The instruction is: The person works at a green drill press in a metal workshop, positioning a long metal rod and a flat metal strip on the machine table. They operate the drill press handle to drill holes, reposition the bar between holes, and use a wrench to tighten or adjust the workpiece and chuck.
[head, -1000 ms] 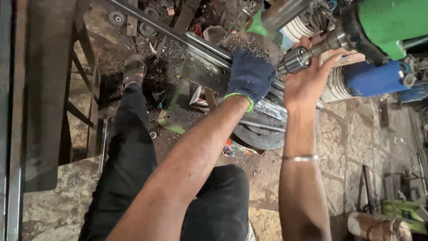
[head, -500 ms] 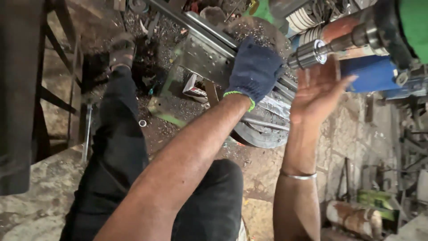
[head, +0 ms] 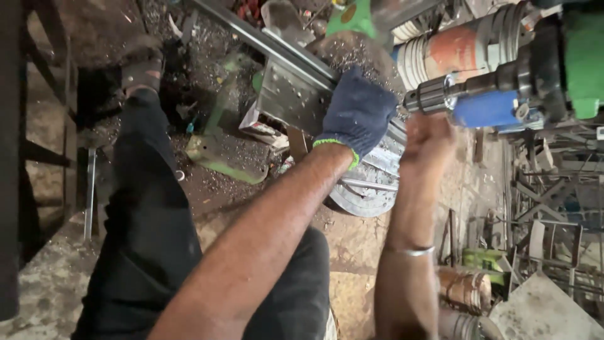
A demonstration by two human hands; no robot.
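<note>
My left hand (head: pixel 357 113) wears a dark blue glove and is closed over a long steel bar (head: pixel 270 44), where a grey metal plate (head: pixel 289 101) is fixed to it. The bar lies across a round metal machine table (head: pixel 365 195). My bare right hand (head: pixel 429 137) is curled into a fist just below the drill chuck (head: pixel 434 97), touching it or nearly so. Whether the fist holds anything is hidden. The chuck juts out of a green machine head (head: pixel 585 56). A thin metal bangle (head: pixel 409 250) circles my right wrist.
A green base plate (head: pixel 226 154) lies on the floor amid metal chips. My legs in black trousers (head: pixel 151 214) stand at the left, by a dark frame (head: pixel 19 157). Scrap steel frames (head: pixel 553 189) and rusty cylinders (head: pixel 465 289) crowd the right.
My right hand, held open beside the chuck before, has closed into a fist under it. The view has shifted closer and rightward. My left hand stays on the bar.
</note>
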